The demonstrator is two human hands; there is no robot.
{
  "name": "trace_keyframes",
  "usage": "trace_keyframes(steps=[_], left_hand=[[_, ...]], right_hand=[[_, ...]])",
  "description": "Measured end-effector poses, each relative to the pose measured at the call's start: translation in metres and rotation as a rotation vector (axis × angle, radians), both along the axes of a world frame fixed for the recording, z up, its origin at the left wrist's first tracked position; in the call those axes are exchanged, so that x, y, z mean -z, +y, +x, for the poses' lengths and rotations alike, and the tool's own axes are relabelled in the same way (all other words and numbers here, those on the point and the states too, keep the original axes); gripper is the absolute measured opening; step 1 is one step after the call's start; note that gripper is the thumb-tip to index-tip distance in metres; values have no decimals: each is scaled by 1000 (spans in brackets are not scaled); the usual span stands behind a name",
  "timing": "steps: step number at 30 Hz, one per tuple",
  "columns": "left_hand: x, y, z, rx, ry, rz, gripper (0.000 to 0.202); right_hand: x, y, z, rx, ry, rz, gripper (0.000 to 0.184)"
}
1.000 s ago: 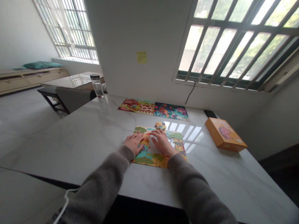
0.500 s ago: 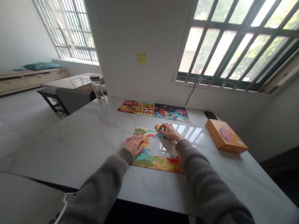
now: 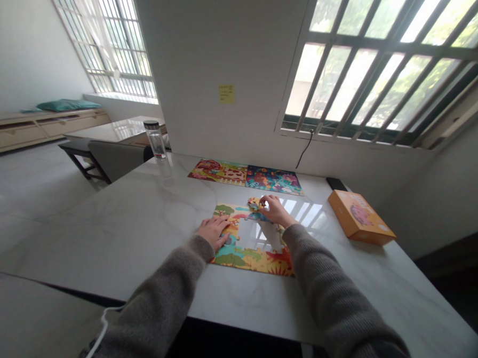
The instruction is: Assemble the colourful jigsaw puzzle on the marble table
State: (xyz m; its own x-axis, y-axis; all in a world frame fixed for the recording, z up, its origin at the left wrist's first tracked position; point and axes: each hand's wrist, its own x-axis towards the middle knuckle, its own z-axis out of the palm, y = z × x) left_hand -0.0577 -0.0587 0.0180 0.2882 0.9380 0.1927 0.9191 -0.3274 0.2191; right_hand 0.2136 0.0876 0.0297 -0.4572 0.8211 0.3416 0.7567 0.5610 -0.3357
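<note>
A jigsaw puzzle (image 3: 243, 259) lies on the white marbled table, its border joined around a gap in the middle where the tabletop shows. My left hand (image 3: 212, 232) rests flat on the puzzle's left side, fingers spread. Just beyond the puzzle's far edge is a small pile of loose puzzle pieces (image 3: 254, 203). My right hand (image 3: 275, 210) is at the right side of this pile, thumb and fingers pinched on a puzzle piece, which the fingers largely cover. My right forearm hides part of the puzzle's right side.
Two colourful pictures, a farm scene (image 3: 219, 171) and a dark blue one (image 3: 275, 180), lie side by side near the wall. An orange box (image 3: 361, 215) stands at the right, a dark object (image 3: 336, 184) behind it. A glass bottle (image 3: 156, 141) stands at the far left.
My right hand has lifted slightly and shifted a little right at the pile, so more of the loose pieces show. My left hand has stayed in place.
</note>
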Motion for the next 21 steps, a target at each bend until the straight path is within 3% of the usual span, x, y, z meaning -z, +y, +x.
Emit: trace_keyframes(steps=[5,9,15,21], left_hand=[[-1,-1,1,0,-22,10,34],[-6,-2,3,8,-100,98,34],[-11,-5,7,218,-189,264,46],[-10,-5,7,282,-170,195,40]], right_hand=[[-8,-20,1,-47,-10,61,22],[-16,-57,-6,-139,-4,98,24],[-22,-122,-19,-295,-19,119,28],[-27,-139,-24,-329,24,134,25]])
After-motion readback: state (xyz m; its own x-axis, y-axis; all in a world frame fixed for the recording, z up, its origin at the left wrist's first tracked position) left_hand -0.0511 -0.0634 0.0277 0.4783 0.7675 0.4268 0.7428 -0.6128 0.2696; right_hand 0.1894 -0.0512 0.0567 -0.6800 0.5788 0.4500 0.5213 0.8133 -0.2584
